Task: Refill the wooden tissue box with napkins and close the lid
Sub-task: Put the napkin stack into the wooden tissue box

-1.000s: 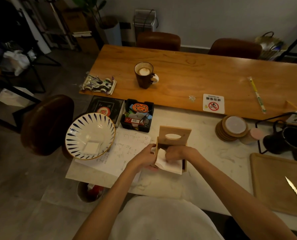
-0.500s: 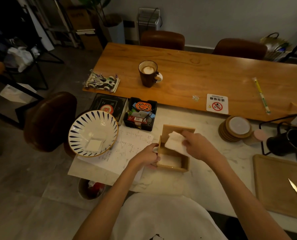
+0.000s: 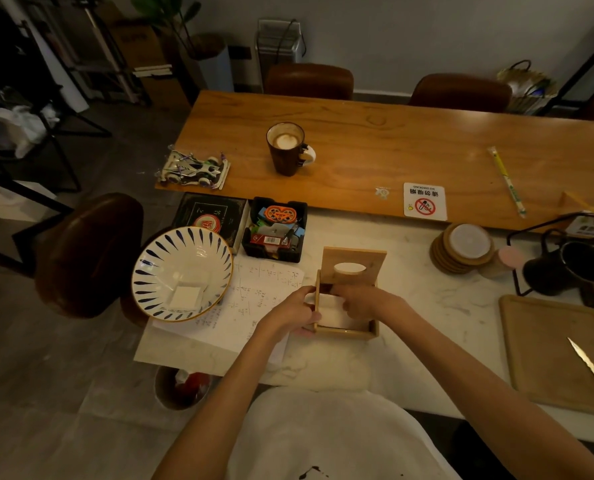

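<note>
The wooden tissue box (image 3: 344, 332) stands on the marble counter in front of me, its lid (image 3: 354, 261) with an oval hole raised upright at the far side. White napkins (image 3: 331, 311) lie inside the box. My left hand (image 3: 290, 315) grips the box's left wall. My right hand (image 3: 361, 301) reaches into the box from the right, fingers pressed on the napkins. Another folded napkin (image 3: 186, 296) lies in the blue-striped bowl (image 3: 157, 271) to the left.
A sheet of paper (image 3: 254, 303) lies under the bowl. A black organiser (image 3: 275, 230) sits behind, a mug (image 3: 285, 148) on the wooden table. To the right are a coaster stack (image 3: 462, 247), a black pitcher (image 3: 565, 268), and a cutting board (image 3: 548, 351) with a knife (image 3: 590, 368).
Half a second ago my right hand held a napkin above the open box; now it is down inside the box on the napkins. The left hand stays on the box.
</note>
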Motion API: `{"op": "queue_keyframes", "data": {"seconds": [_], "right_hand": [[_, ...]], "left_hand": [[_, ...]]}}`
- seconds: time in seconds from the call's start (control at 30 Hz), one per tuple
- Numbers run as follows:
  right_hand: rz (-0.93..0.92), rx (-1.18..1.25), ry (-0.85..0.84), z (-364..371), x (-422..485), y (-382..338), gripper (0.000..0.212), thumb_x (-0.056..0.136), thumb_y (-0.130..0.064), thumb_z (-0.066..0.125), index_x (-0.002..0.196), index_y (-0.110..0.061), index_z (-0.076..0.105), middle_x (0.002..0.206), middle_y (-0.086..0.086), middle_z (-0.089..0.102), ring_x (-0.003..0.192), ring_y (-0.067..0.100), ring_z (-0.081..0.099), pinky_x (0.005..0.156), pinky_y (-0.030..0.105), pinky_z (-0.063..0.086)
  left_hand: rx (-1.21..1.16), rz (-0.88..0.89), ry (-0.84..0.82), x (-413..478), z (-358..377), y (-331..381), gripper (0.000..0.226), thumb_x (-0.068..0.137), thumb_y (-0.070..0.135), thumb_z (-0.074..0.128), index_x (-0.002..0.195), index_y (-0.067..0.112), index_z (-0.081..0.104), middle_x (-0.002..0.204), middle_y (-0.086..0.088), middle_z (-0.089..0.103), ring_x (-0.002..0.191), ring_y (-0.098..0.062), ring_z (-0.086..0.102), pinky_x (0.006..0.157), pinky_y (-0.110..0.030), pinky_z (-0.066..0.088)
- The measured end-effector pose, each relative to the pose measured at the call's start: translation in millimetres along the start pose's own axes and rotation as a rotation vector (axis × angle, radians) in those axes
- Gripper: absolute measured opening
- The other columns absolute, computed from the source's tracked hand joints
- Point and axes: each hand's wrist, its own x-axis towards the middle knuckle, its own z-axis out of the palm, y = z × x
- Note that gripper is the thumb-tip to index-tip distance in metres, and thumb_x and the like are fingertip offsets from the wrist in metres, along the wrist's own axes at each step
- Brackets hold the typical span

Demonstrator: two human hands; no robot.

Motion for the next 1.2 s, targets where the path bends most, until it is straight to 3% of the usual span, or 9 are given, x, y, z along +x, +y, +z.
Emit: {"op": "queue_keyframes", "data": {"seconds": [0.17, 0.37, 0.47, 0.63, 0.73, 0.9, 1.07, 1.2], "right_hand": [[0.066, -0.017, -0.102, 8, 17, 0, 0.046, 0.097, -0.009, 0.045, 0.141, -0.018, 0.047, 0.136, 0.007, 0.056, 0.120, 0.026, 0.055, 0.099, 0.034, 0.043], [0.086, -0.053, -0.102, 16, 34, 3, 0.043, 0.095, -0.012, 0.049, 0.137, -0.018, 0.050, 0.129, 0.007, 0.060, 0.112, 0.025, 0.058, 0.098, 0.035, 0.048], [0.062, -0.055, -0.083, 17, 39, 5, 0.050, 0.094, -0.008, 0.047, 0.143, -0.019, 0.045, 0.132, 0.008, 0.059, 0.116, 0.026, 0.058, 0.101, 0.038, 0.049], [0.083, -0.088, -0.072, 25, 45, 5, 0.042, 0.092, -0.013, 0.053, 0.133, -0.016, 0.053, 0.116, 0.007, 0.064, 0.100, 0.022, 0.062, 0.093, 0.034, 0.052], [0.096, -0.042, -0.055, 23, 47, 7, 0.039, 0.094, -0.012, 0.048, 0.132, -0.018, 0.055, 0.119, 0.007, 0.064, 0.104, 0.023, 0.061, 0.095, 0.034, 0.051], [0.090, -0.053, -0.054, 23, 42, 3, 0.037, 0.093, -0.012, 0.051, 0.130, -0.014, 0.056, 0.117, 0.008, 0.064, 0.103, 0.024, 0.061, 0.096, 0.033, 0.050], [0.076, 0.004, -0.018, 25, 42, 5, 0.053, 0.091, -0.010, 0.052, 0.143, -0.021, 0.045, 0.132, 0.007, 0.060, 0.115, 0.026, 0.059, 0.101, 0.037, 0.049], [0.073, 0.008, -0.005, 24, 37, 6, 0.047, 0.096, -0.009, 0.048, 0.142, -0.018, 0.048, 0.136, 0.007, 0.058, 0.122, 0.027, 0.056, 0.105, 0.037, 0.045]], "left_hand": [[0.017, 0.020, 0.009, 0, 2, -2, 0.066, 0.094, -0.002, 0.056, 0.150, 0.024, 0.033, 0.130, -0.013, 0.061, 0.115, -0.029, 0.062, 0.093, -0.048, 0.056], [0.039, 0.046, 0.014, -3, 3, -2, 0.065, 0.094, -0.001, 0.056, 0.150, 0.021, 0.033, 0.131, -0.011, 0.060, 0.114, -0.028, 0.061, 0.097, -0.046, 0.054], [0.014, 0.045, 0.004, -5, 4, -2, 0.063, 0.095, -0.003, 0.054, 0.150, 0.021, 0.032, 0.132, -0.014, 0.059, 0.111, -0.029, 0.062, 0.092, -0.044, 0.057], [0.003, 0.036, 0.003, -4, 5, -2, 0.064, 0.095, -0.003, 0.054, 0.150, 0.021, 0.031, 0.122, -0.012, 0.058, 0.107, -0.028, 0.061, 0.093, -0.046, 0.056], [-0.005, 0.027, 0.004, -4, 5, -1, 0.065, 0.095, -0.003, 0.054, 0.151, 0.022, 0.030, 0.118, -0.008, 0.056, 0.105, -0.026, 0.061, 0.093, -0.045, 0.056], [0.001, 0.025, 0.002, -5, 7, 1, 0.066, 0.095, -0.003, 0.054, 0.151, 0.022, 0.030, 0.129, -0.014, 0.055, 0.109, -0.029, 0.060, 0.095, -0.045, 0.055], [0.005, 0.011, 0.005, -2, 5, 0, 0.066, 0.094, -0.004, 0.055, 0.150, 0.022, 0.031, 0.123, -0.012, 0.056, 0.113, -0.032, 0.061, 0.094, -0.046, 0.056], [0.019, 0.008, 0.000, 1, 3, 1, 0.067, 0.094, -0.004, 0.056, 0.150, 0.022, 0.032, 0.127, -0.015, 0.056, 0.114, -0.034, 0.061, 0.090, -0.045, 0.058]]}}
